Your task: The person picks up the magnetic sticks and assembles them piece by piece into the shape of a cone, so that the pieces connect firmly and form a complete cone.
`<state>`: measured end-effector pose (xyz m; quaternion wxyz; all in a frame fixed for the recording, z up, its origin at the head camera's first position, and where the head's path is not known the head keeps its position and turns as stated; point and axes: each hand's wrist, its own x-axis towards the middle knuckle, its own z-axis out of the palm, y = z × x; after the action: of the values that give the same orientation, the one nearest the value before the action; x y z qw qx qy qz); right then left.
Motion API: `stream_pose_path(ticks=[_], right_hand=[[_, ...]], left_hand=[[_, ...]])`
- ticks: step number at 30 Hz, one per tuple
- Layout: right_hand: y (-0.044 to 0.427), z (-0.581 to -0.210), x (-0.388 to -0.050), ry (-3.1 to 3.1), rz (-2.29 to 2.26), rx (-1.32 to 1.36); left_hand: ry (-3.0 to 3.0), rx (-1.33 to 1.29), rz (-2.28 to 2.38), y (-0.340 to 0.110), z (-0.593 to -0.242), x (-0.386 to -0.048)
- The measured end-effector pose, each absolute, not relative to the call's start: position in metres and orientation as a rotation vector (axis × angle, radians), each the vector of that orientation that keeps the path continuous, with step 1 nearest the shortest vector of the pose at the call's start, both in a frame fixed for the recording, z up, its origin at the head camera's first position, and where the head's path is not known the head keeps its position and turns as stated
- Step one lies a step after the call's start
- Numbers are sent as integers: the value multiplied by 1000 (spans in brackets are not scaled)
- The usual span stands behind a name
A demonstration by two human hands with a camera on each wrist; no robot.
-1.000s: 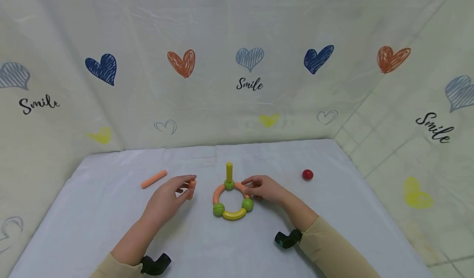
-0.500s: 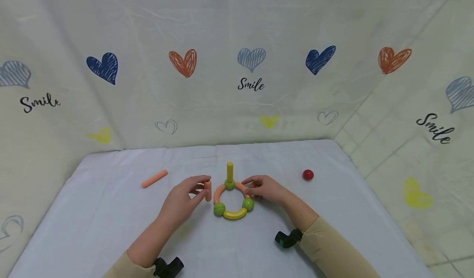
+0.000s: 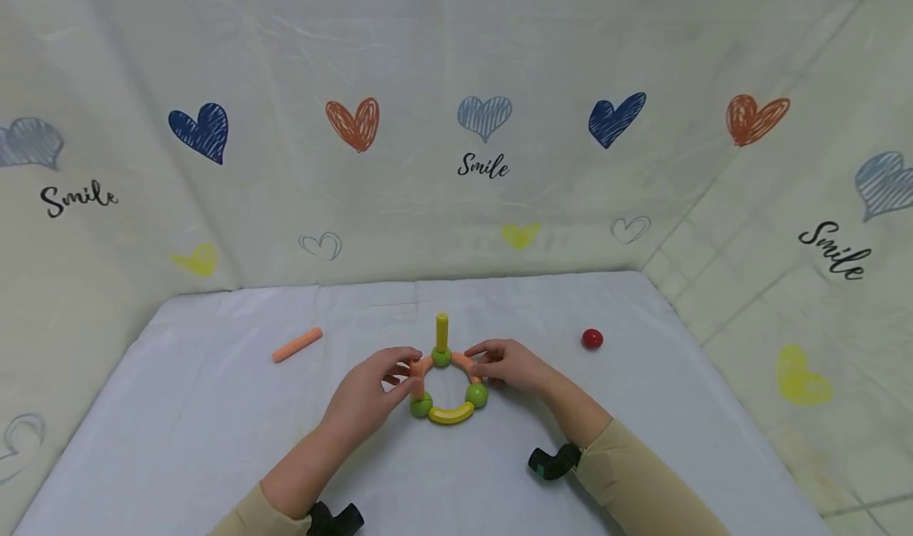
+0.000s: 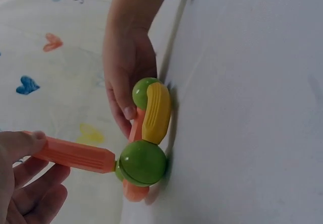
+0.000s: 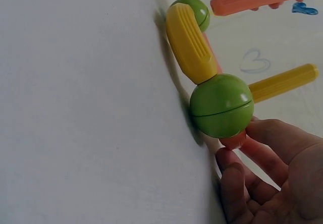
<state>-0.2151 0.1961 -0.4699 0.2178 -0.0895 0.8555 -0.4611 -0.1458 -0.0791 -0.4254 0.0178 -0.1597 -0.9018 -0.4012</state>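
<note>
We see a straight ribbed orange rod (image 4: 78, 154) held upright near a ring (image 3: 452, 415) of green balls (image 5: 222, 105) and curved orange and yellow bars (image 5: 189, 42), flat on the counter (image 3: 428, 480); a yellow rod (image 3: 442, 331) rises from it.

In front of you is a white, cloth-covered desk (image 3: 178, 425), faintly creased near its far edge. Directly on it, near the middle, you have a ring (image 3: 427, 364) made of three glossy green balls (image 3: 476, 395), curved salmon-orange bars (image 3: 463, 361) and one curved, ridged yellow bar (image 3: 451, 415). Toward your far left a straight salmon-orange rod (image 3: 297, 346) lies aslant, and well apart, toward your far right, sits a shiny red ball (image 3: 592, 338).
</note>
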Motion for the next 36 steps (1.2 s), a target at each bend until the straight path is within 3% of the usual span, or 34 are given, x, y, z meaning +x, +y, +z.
stream_pose_path(ticks=[36], right_hand=[[190, -467, -214, 2371, -1262, -194]], left_hand=[[-3158, -409, -1214, -92, -459, -148]])
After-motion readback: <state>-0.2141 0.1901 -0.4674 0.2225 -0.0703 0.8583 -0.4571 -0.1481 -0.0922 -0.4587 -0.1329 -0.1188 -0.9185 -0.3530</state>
